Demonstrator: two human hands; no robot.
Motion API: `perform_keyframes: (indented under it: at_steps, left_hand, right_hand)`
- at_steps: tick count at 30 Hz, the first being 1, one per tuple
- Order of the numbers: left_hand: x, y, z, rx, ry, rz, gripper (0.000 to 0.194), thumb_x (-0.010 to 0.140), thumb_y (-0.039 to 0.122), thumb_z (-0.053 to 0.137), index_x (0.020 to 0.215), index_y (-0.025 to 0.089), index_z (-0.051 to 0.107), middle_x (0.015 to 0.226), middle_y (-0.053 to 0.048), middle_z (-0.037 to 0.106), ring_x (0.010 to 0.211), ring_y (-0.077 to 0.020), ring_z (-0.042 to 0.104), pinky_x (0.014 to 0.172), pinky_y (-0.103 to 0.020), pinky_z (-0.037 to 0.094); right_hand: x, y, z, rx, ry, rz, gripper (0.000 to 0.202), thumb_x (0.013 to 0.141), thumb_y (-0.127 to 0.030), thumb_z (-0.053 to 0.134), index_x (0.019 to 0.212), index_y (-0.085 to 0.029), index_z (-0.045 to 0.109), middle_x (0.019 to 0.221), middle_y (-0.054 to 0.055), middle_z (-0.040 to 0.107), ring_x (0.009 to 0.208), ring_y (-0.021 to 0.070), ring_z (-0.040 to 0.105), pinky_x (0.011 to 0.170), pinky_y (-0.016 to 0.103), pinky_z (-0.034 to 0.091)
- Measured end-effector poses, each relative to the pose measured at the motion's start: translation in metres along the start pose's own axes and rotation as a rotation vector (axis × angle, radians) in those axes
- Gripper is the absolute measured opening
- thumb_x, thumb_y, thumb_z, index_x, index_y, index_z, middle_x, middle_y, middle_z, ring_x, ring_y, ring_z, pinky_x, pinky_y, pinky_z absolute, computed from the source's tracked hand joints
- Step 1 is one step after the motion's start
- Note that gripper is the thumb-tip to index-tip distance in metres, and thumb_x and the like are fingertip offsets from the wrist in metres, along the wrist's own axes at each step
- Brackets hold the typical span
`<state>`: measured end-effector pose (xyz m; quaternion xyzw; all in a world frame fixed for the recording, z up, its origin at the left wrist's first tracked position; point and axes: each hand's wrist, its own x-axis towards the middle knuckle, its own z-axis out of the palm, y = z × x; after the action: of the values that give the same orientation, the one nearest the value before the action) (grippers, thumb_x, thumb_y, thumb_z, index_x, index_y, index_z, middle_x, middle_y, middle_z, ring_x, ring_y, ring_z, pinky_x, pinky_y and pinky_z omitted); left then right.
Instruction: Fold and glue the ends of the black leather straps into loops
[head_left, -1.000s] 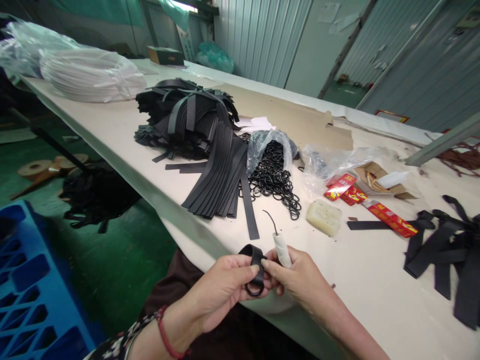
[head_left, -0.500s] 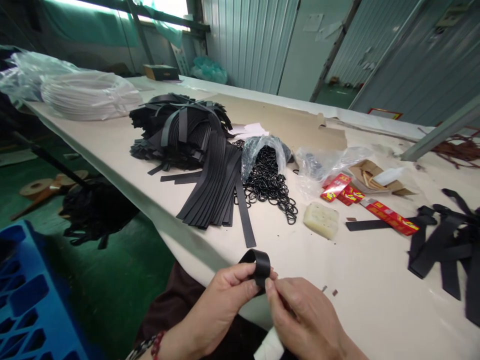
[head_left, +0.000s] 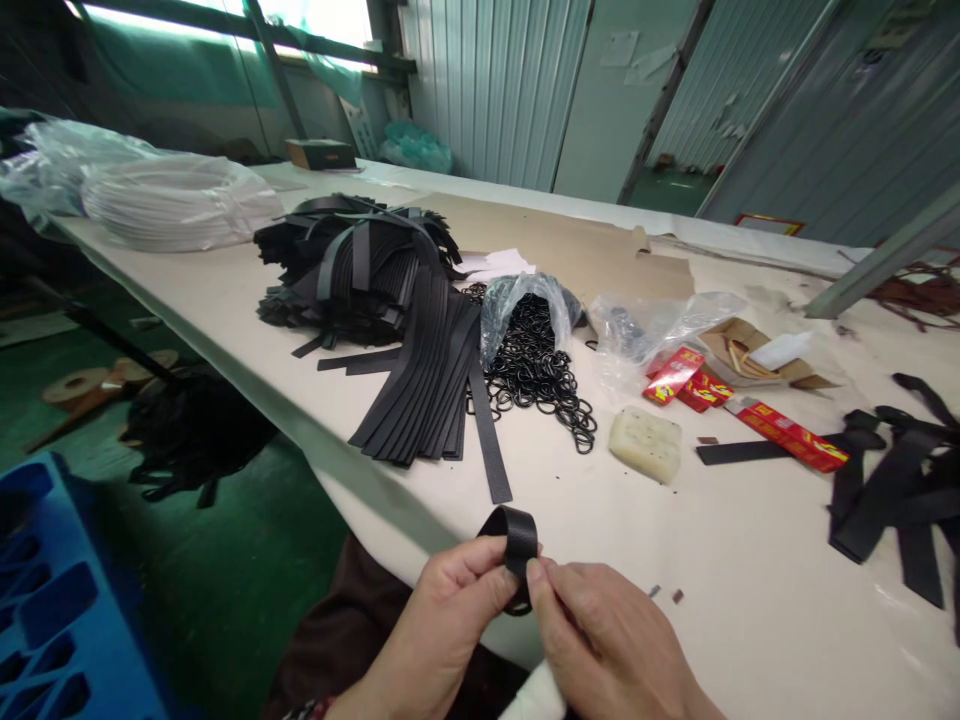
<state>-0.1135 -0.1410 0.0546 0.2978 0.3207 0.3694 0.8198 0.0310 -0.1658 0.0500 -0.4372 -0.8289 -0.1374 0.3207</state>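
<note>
A black strap [head_left: 520, 538] is bent into a loop between my two hands, near the front edge of the table. My left hand [head_left: 457, 600] pinches the loop from the left, thumb in front and fingers behind. On the other side, my right hand [head_left: 600, 625] is closed with its thumb and fingertips at the strap's lower part. A white wrapped piece [head_left: 534, 695] sticks out under my right palm; its other end is hidden. Beyond my hands lie a fanned stack of black straps [head_left: 420, 380], one loose strap [head_left: 489, 440] and a heap of black metal rings [head_left: 536, 350].
A clear plastic bag [head_left: 499, 315] partly covers the rings. To the right are a yellowish block [head_left: 645, 444], red boxes [head_left: 787, 432] and looped black straps [head_left: 862, 490]. A white coil [head_left: 180, 205] lies far left. Beside the table stands a blue pallet [head_left: 60, 600].
The view has shifted slightly. Both hands keep hold of the strap loop, which has turned a little, and more of its lower curve shows beneath the fingers.
</note>
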Motion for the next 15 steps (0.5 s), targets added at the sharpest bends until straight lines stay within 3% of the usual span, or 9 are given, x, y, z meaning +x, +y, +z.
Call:
perform_keyframes:
  at_steps: [8,15]
  left_hand:
    - [0.002,-0.007,-0.006,0.154,0.065,0.078,0.021,0.080,0.016,0.060,0.096,0.022,0.071,0.084,-0.001,0.072,0.082,-0.0154,0.062,0.079,-0.023,0.046]
    - [-0.002,-0.010,-0.011,0.515,0.151,0.291,0.022,0.082,0.021,0.056,0.098,0.024,0.070,0.087,0.000,0.073,0.080,-0.0161,0.064,0.077,-0.022,0.049]
  right_hand:
    - [0.015,0.002,-0.011,-0.048,0.013,-0.138,0.028,0.087,-0.003,0.033,0.087,-0.008,0.061,0.065,0.010,0.070,0.051,0.0165,0.064,0.047,0.025,0.051]
    - [-0.006,-0.007,0.005,0.077,0.149,0.068,0.024,0.087,-0.008,0.039,0.101,-0.011,0.058,0.070,0.010,0.065,0.058,0.0177,0.062,0.050,0.026,0.050]
